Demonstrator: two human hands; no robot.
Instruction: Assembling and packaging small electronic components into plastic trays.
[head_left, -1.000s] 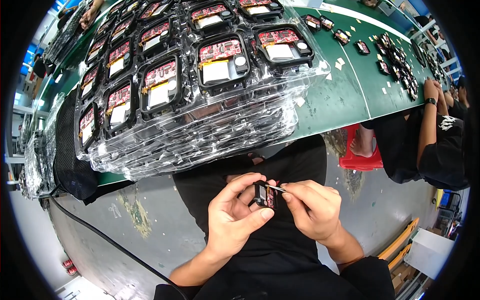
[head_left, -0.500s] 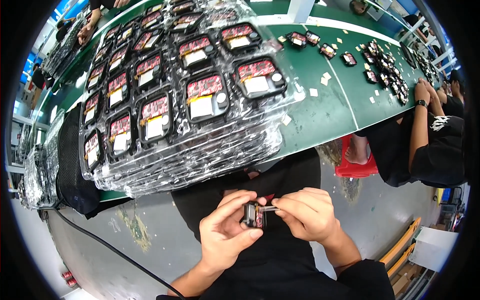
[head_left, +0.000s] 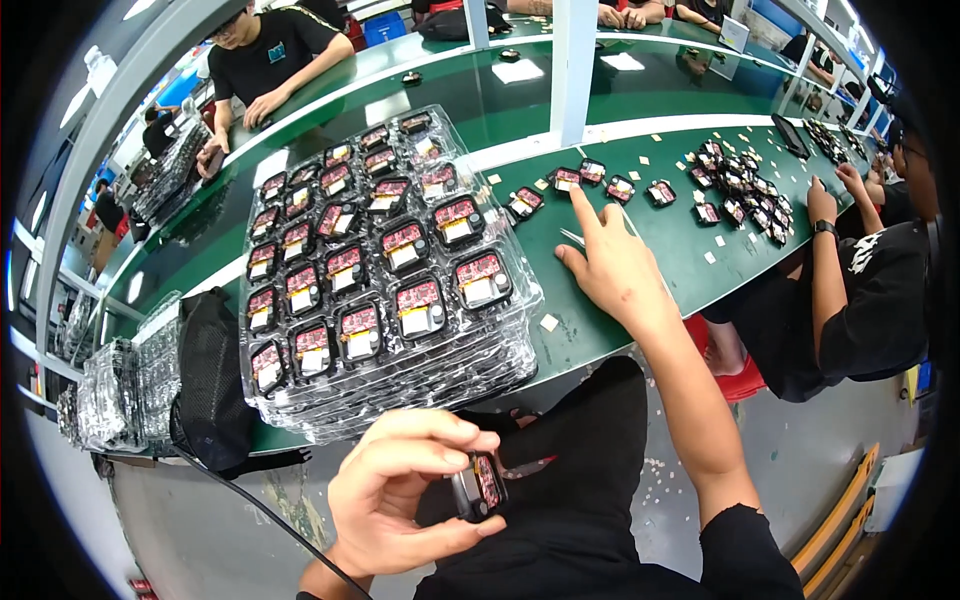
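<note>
My left hand (head_left: 400, 490) grips a small black device housing (head_left: 480, 488) by its edges, with fingers above and thumb below. Part of the red circuit board inside it faces right. My right hand (head_left: 615, 265) reaches over the green table, its index fingertip on another open housing (head_left: 567, 180) with a red board and white block. Metal tweezers (head_left: 572, 238) poke out beside the right thumb, held in that hand; the rest of them is hidden. Several similar housings, such as one at the right (head_left: 620, 188), lie around the fingertip.
A tall stack of clear plastic trays (head_left: 400, 375), its top filled with housings, stands left of my right hand. A heap of housings (head_left: 745, 190) lies farther right among pale scraps. A white post (head_left: 572, 75) rises behind. A person (head_left: 870, 270) sits at the right; a black cable (head_left: 255, 505) hangs left.
My right hand has left the held housing and stretched forward to the loose ones on the table. The left hand, still gripping its housing, is lower and farther left. The view has shifted.
</note>
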